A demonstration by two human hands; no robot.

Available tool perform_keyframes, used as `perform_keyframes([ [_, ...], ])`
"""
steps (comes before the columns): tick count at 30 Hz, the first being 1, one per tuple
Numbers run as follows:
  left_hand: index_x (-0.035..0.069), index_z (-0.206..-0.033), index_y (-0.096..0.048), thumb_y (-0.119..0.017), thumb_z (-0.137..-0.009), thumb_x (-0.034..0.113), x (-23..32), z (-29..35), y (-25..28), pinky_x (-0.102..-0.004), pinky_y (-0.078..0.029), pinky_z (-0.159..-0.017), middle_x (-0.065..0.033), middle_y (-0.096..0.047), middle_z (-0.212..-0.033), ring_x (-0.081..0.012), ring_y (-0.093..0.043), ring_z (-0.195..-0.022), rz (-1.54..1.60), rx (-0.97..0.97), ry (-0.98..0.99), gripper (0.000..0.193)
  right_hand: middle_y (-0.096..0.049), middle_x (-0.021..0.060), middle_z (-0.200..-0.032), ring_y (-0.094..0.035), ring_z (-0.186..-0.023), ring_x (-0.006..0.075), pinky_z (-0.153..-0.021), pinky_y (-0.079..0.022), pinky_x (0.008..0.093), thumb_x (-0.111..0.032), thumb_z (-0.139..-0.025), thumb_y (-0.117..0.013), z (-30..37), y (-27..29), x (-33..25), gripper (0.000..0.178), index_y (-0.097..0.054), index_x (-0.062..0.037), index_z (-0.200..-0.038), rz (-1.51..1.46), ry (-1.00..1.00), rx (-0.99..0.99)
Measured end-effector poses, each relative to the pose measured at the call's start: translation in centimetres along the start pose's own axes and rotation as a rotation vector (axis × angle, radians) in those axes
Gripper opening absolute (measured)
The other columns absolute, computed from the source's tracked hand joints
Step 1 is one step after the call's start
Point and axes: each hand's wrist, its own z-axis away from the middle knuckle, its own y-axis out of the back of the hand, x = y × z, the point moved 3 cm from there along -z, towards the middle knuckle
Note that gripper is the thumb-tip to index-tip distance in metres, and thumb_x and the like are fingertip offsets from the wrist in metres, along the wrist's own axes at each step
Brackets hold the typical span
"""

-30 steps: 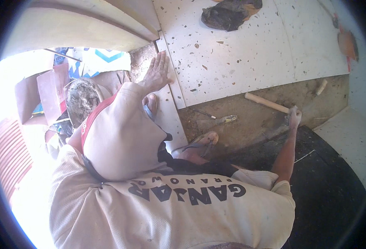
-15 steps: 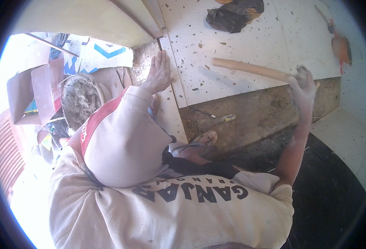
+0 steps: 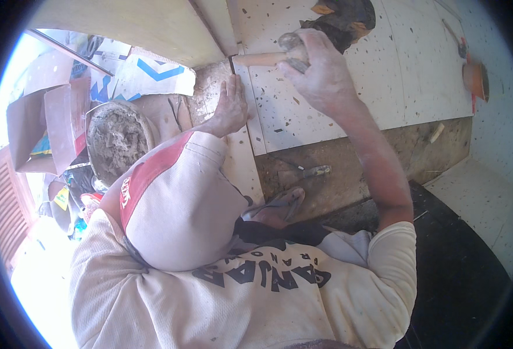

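Note:
My left hand lies flat with its fingers stretched out, on the narrow pale strip beside the speckled tile floor. Just past its fingertips, the free end of a round wooden stick reaches the strip's far corner, by a pale upright panel. My right hand is closed round the stick's other part, its fingertips grey with what looks like mortar. Whether a tool head is fixed to the stick I cannot tell. My bent knee in pale cloth with a red stripe hides part of my left forearm.
A bucket of grey mortar stands at left, near an open cardboard box. A dark crumpled cloth or bag lies on the far tiles. An orange container is at far right. Below the tile edge, a small tool lies on bare ground.
My right hand has swung the wooden stick from the right across to the left, bringing its end near my left hand. My left hand stays flat on the strip, slightly shifted.

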Motion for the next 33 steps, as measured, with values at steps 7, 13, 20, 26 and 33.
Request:
perform_keyframes([
  [7, -0.023, -0.143, -0.029, -0.061, -0.091, 0.052, -0.2, 0.1, 0.1, -0.0612, -0.017, -0.119, -0.0403, -0.021, -0.154, -0.0528, -0.012, -0.148, 0.059, -0.014, -0.007, 0.097, -0.059, 0.0187, -0.117, -0.064, -0.101, 0.0396, -0.086, -0.054, 0.047, -0.022, -0.083, -0.075, -0.9, -1.2, -1.4, 0.049, -0.053, -0.0041, -0.122, 0.027, -0.033, -0.128],
  [13, -0.023, -0.143, -0.03, -0.062, -0.09, 0.051, -0.3, 0.0, 0.1, -0.0613, -0.017, -0.119, -0.0407, -0.021, -0.154, -0.0529, -0.012, -0.148, 0.09, -0.018, -0.005, 0.096, -0.06, 0.0185, -0.114, -0.065, -0.096, 0.04, -0.082, -0.055, 0.0478, -0.023, -0.083, -0.075, -1.0, -2.2, -1.2, 0.049, -0.053, -0.0052, -0.123, 0.078, -0.034, -0.146],
  [20, -0.022, -0.143, -0.03, -0.06, -0.091, 0.053, -0.3, 0.0, 0.3, -0.0612, -0.018, -0.119, -0.0404, -0.02, -0.155, -0.0529, -0.013, -0.148, 0.054, -0.005, -0.015, 0.097, -0.06, 0.0202, -0.11, -0.066, -0.092, 0.0411, -0.076, -0.057, 0.048, -0.025, -0.083, -0.074, -0.5, -2.7, -1.1, 0.046, -0.054, -0.005, -0.12, 0.072, 0.037, -0.084],
  [26, -0.016, -0.143, -0.039, -0.057, -0.092, 0.055, -0.7, -0.3, -1.0, -0.0607, -0.021, -0.118, -0.037, -0.023, -0.156, -0.0517, -0.014, -0.149, -0.004, 0.08, -0.021, 0.09, -0.063, 0.0189, -0.11, -0.065, -0.099, 0.0383, -0.084, -0.054, 0.0454, -0.022, -0.081, -0.077, 1.0, -0.5, -0.4, 0.047, -0.057, -0.004, -0.119, 0.069, 0.015, -0.014],
  [33, -0.017, -0.145, -0.035, -0.057, -0.094, 0.054, -0.7, 0.2, 0.5, -0.0584, -0.021, -0.119, -0.0367, -0.022, -0.157, -0.0498, -0.014, -0.149, 0.023, -0.037, -0.015, 0.09, -0.066, 0.0166, -0.106, -0.067, -0.099, 0.0294, -0.086, -0.054, 0.0395, -0.019, -0.081, -0.078, 7.5, 5.5, -2.1, 0.046, -0.058, -0.0042, -0.119, 0.031, -0.133, -0.127],
])
